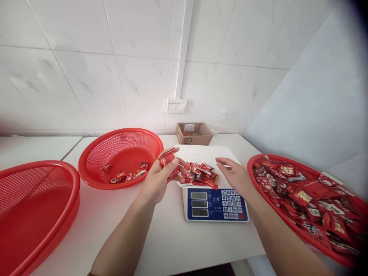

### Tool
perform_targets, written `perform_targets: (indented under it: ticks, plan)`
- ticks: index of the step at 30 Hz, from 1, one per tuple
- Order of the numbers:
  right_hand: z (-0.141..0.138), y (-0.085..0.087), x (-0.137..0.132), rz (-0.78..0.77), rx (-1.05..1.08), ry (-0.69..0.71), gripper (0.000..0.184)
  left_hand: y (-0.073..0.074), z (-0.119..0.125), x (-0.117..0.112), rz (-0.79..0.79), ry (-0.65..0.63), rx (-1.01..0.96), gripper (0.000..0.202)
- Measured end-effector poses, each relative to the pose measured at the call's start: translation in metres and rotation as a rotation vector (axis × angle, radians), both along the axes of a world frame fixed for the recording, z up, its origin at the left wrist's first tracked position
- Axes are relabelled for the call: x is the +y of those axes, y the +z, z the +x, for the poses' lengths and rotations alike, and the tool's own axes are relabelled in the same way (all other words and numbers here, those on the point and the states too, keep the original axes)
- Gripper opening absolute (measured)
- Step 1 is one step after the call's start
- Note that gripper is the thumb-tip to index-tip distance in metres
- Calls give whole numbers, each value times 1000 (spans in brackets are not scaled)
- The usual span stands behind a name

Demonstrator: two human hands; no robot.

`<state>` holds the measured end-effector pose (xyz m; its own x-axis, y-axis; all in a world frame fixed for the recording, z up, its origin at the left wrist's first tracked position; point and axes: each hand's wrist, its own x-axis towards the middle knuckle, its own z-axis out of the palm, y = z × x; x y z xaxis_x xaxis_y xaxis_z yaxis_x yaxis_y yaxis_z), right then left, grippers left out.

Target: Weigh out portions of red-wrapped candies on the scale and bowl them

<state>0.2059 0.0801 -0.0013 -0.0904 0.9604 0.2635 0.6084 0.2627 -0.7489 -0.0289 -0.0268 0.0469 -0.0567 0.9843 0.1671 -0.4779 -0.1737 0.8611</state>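
Note:
My left hand (pixel 161 177) is closed round several red candy packets (pixel 167 158), held at the left edge of the scale's white pan (pixel 205 153). A small pile of red packets (pixel 201 174) lies on the front of that pan. My right hand (pixel 233 174) hovers just right of the pile with its fingers stretched out and nothing in them. The electronic scale (pixel 215 204) has a blue front panel with displays and a keypad facing me.
A red mesh basket (pixel 120 147) with a few packets inside stands left of the scale. Another red basket (pixel 37 207) sits at the near left. A red tray (pixel 310 199) heaped with packets is on the right. A small cardboard box (pixel 194 133) stands by the tiled wall.

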Motion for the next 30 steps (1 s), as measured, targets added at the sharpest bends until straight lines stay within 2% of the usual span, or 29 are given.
perform_targets:
  ticks: [4, 7, 11, 16, 21, 26, 30]
  plan:
    - [9, 14, -36, 186, 140, -96, 33, 6, -2, -10, 128, 67, 10, 38]
    - [14, 19, -59, 279, 205, -149, 28, 11, -4, -19, 242, 121, 30, 34]
    - [18, 15, -72, 288, 207, -165, 27, 15, -4, -29, 318, 173, 69, 35]
    - [19, 8, -78, 235, 222, -151, 30, 15, -3, -33, 377, 144, 93, 33]
    - [18, -1, -72, 178, 116, -119, 34, 13, -2, -33, 384, 106, 106, 32]
    - [6, -10, -44, 313, -198, 114, 31, 13, 0, -32, 370, 78, 106, 32]
    - [-9, -14, -24, 246, -325, 254, 35, 12, 0, -31, 353, 74, 118, 31]
